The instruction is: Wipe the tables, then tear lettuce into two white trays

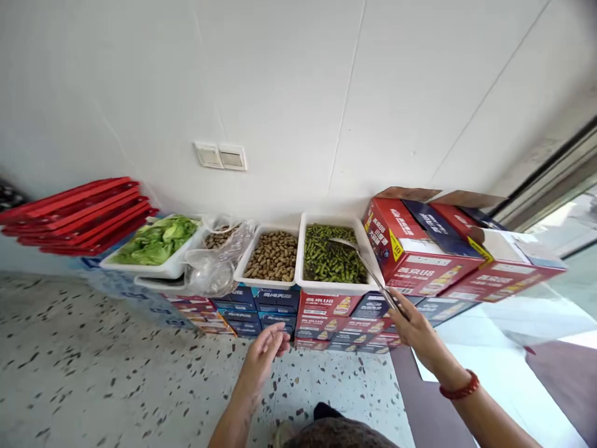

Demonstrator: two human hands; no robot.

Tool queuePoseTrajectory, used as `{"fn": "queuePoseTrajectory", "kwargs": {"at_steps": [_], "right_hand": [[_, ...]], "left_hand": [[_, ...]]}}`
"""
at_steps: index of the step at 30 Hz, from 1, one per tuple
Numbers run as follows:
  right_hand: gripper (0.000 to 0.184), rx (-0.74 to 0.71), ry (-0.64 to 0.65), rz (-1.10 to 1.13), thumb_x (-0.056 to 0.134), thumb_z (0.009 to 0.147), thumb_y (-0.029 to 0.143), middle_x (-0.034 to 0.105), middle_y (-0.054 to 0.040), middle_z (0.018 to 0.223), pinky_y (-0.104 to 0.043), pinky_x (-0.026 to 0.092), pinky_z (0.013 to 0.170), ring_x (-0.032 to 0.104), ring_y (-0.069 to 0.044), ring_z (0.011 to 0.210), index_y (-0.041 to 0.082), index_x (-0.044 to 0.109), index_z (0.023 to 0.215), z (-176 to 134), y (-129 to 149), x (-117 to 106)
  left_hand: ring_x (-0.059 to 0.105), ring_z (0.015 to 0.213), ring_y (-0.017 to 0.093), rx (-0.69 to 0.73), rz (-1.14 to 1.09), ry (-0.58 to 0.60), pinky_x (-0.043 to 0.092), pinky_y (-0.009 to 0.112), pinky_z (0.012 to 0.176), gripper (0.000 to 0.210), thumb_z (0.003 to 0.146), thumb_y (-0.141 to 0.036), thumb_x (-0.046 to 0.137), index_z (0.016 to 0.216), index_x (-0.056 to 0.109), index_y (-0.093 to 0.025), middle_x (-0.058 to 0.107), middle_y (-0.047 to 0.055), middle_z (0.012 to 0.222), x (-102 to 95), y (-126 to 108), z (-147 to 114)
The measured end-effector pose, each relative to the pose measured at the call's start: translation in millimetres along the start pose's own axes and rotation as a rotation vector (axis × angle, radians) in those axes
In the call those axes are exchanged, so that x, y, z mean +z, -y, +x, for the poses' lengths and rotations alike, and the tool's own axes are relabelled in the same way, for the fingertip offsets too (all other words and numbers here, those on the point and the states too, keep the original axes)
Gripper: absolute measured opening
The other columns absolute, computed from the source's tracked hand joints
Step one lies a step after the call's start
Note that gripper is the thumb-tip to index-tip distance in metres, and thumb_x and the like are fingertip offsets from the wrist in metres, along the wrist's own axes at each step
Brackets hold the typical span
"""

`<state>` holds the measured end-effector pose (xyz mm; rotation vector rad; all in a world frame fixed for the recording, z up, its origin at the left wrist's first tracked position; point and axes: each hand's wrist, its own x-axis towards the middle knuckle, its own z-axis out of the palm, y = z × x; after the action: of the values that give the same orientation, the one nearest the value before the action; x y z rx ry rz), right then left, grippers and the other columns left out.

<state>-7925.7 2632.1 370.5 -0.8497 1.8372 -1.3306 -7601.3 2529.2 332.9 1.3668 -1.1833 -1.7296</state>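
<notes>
My right hand (413, 326) is closed round the handle of a long metal spoon (377, 274). Its head lies over the green edamame pods (326, 252), which sit in dark liquid in a white tub (333, 287). In front of the stacked cartons hovers my left hand (268, 345), loosely curled, fingers apart, with nothing visible in it. Left of the edamame, another white tub (270, 282) holds peanuts in their shells (273, 256). Farther left, clear plastic bags (214, 267) partly cover more peanuts (219, 236).
Leafy greens (161, 239) fill a white tub at the left, beside stacked red trays (79, 214). Opened red beer cartons (429, 264) stand right of the edamame. Stacked cartons (321, 311) support the tubs against a white wall (280, 93). The floor (140, 373) is speckled.
</notes>
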Motion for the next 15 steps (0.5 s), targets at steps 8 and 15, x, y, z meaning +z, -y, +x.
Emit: {"fn": "queuePoseTrajectory", "kwargs": {"at_steps": [8,15], "right_hand": [[0.052,0.12,0.0,0.392,0.072,0.067,0.04,0.036,0.0114,0.058,-0.016,0.015,0.038,0.023,-0.002,0.041,0.021,0.056,0.113,80.0,29.9,35.5],[0.035,0.229,0.193,0.356,0.068,0.07,0.043,0.033,0.0123,0.056,-0.015,0.012,0.038,0.021,-0.002,0.039,0.022,0.055,0.095,80.1,24.1,43.0]], "left_hand": [[0.059,0.111,0.025,0.367,0.272,-0.088,0.047,0.041,0.094,0.044,0.082,-0.049,0.059,0.115,0.061,-0.019,0.061,0.013,0.124,20.0,-17.5,59.1],[0.046,0.128,0.028,0.676,0.55,-0.117,0.036,0.047,0.108,0.042,0.088,-0.042,0.053,0.125,0.054,-0.022,0.052,0.013,0.133,47.0,-16.3,106.0]]}}
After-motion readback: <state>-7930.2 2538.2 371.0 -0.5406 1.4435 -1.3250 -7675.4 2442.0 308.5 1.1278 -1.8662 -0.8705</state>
